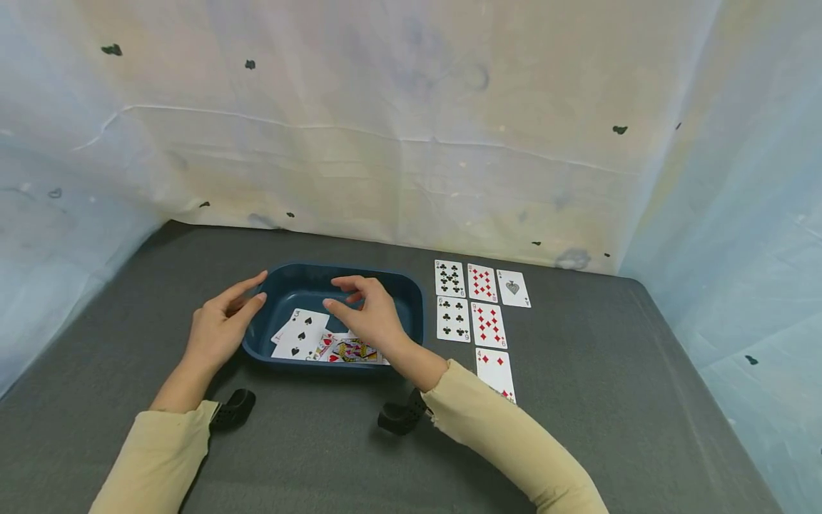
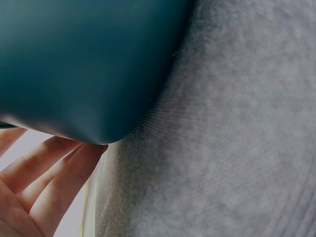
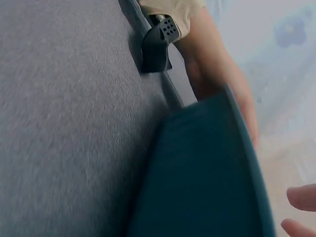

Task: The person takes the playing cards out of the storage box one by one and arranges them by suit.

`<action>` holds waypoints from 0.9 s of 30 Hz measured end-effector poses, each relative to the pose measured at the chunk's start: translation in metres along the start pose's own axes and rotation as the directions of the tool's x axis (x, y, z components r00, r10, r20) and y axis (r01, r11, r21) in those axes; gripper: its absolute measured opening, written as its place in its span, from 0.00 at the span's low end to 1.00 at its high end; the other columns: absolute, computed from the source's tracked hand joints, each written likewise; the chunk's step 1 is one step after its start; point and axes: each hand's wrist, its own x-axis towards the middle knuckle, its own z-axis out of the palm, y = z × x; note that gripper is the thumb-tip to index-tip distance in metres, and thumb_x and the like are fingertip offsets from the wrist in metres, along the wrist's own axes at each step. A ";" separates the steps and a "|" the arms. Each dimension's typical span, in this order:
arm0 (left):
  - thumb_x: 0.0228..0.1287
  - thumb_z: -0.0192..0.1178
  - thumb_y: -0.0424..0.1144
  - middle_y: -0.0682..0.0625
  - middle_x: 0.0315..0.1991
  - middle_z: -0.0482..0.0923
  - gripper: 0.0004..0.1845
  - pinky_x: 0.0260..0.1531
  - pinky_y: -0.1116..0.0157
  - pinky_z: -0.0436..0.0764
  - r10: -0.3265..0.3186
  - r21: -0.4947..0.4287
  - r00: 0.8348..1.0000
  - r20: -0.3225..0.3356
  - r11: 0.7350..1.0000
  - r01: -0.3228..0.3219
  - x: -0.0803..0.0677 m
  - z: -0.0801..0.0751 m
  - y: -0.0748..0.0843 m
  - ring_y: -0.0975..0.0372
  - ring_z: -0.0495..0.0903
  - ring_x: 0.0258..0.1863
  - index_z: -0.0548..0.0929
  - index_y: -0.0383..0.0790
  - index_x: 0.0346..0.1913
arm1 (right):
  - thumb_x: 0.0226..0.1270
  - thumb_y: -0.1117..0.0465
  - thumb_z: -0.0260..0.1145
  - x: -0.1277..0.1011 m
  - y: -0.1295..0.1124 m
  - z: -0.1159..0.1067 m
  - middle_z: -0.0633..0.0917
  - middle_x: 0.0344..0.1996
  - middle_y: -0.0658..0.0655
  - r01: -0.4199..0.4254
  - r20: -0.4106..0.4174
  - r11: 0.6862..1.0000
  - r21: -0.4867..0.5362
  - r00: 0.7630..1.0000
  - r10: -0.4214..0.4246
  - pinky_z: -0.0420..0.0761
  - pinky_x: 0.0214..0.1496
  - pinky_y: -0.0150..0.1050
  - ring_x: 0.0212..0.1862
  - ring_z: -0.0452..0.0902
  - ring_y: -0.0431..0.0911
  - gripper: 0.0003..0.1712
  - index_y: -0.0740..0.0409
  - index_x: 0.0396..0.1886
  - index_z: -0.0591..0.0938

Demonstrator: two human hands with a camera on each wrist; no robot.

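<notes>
A dark blue tray [image 1: 302, 275] lies on the table with several playing cards in its near part. Among them are a spades card [image 1: 302, 335] and a red-suited face card [image 1: 349, 350], the latter partly covered by other cards. My left hand [image 1: 221, 321] is at the tray's left end, fingertips right at the rim. In the left wrist view its fairly straight fingers [image 2: 64, 173] touch the tray's outer wall [image 2: 98, 98]. Over the tray's right half hovers my right hand [image 1: 369, 310], thumb and fingers spread apart with nothing between them.
To the tray's right, face-up cards lie in short rows, with clubs [image 1: 453, 318], diamonds [image 1: 489, 325] and an ace of spades [image 1: 514, 288]. The right sleeve [image 1: 507, 435] overlaps the lowest diamonds card [image 1: 494, 368]. A patterned cloth [image 1: 398, 178] stands behind the grey table [image 1: 308, 442].
</notes>
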 end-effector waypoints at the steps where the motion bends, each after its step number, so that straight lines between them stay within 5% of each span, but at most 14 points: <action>1: 0.73 0.49 0.54 0.36 0.48 0.83 0.25 0.23 0.64 0.66 0.000 0.000 1.000 -0.001 1.000 0.000 0.000 0.000 0.000 0.58 0.71 0.27 0.69 0.56 0.69 | 0.65 0.55 0.66 0.001 -0.001 0.004 0.78 0.54 0.57 -0.015 0.012 1.000 -0.001 1.000 0.015 0.76 0.46 0.38 0.51 0.76 0.50 0.22 0.55 0.58 0.80; 9: 0.73 0.48 0.54 0.35 0.49 0.82 0.25 0.24 0.64 0.66 -0.004 -0.006 1.000 0.014 1.000 0.004 0.000 0.002 -0.001 0.58 0.72 0.29 0.68 0.57 0.70 | 0.62 0.50 0.68 0.011 0.001 0.023 0.78 0.59 0.55 -0.145 0.118 0.989 -0.023 0.982 0.146 0.77 0.45 0.38 0.53 0.75 0.47 0.29 0.51 0.63 0.77; 16: 0.73 0.49 0.54 0.35 0.50 0.82 0.25 0.27 0.63 0.67 -0.008 -0.007 1.000 0.009 1.000 0.008 0.001 0.001 -0.004 0.55 0.74 0.35 0.69 0.57 0.69 | 0.57 0.49 0.73 0.017 0.005 0.034 0.77 0.58 0.56 -0.182 0.162 0.968 -0.172 0.964 0.210 0.74 0.56 0.42 0.59 0.71 0.49 0.36 0.47 0.65 0.75; 20: 0.72 0.49 0.54 0.36 0.50 0.82 0.25 0.25 0.63 0.67 -0.006 -0.009 1.000 0.012 1.000 0.006 0.002 0.000 -0.004 0.57 0.73 0.31 0.68 0.58 0.69 | 0.51 0.45 0.76 0.018 0.006 0.040 0.73 0.59 0.55 -0.183 0.164 0.928 -0.323 0.956 0.245 0.67 0.58 0.42 0.59 0.65 0.48 0.42 0.42 0.67 0.73; 27: 0.72 0.49 0.54 0.36 0.49 0.82 0.25 0.25 0.64 0.66 -0.008 -0.014 1.000 0.016 1.000 0.008 0.001 0.000 -0.002 0.59 0.72 0.30 0.69 0.58 0.69 | 0.41 0.42 0.80 0.018 0.006 0.045 0.68 0.59 0.52 -0.146 0.167 0.840 -0.522 0.949 0.269 0.61 0.46 0.36 0.54 0.62 0.45 0.49 0.39 0.67 0.72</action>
